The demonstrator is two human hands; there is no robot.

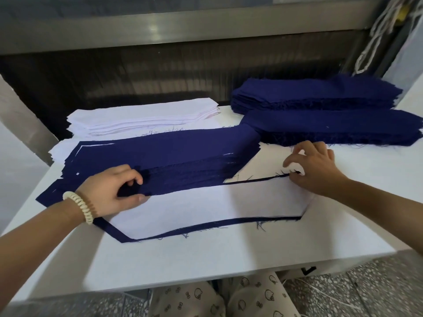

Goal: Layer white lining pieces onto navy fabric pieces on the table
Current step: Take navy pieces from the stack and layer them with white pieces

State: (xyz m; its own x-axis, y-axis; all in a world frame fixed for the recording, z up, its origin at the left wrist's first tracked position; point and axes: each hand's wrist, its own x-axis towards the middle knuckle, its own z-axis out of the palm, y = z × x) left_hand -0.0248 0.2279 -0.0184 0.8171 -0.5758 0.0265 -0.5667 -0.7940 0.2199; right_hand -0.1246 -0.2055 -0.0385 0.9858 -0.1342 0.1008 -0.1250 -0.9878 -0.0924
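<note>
a white table (206, 259) fills most of the view, over a grey speckled floor (377, 282); behind it runs a grey metal beam (160, 33), with white cords (377, 35) hanging at the top right. at the back left lies a stack of white lining (142, 117), at the back right two stacks of navy fabric (320, 94). a layered pile (171, 154) of navy pieces with thin white edges sits mid-table. just in front of it the white lining piece (206, 209) lies flat on a navy fabric piece (119, 232), navy showing as a narrow border along the near and left edges. the right hand (313, 168) has its fingers curled, tips pinching the lining piece's far right corner. the left hand (114, 191), a pale bracelet (80, 207) on its wrist, lays its thumb flat on the lining while its curled fingers rest on the pile's near edge; whether it grips anything cannot be told. the pile hides the far left part of both pieces, and the patterned trousers (229, 298) are cut off below.
</note>
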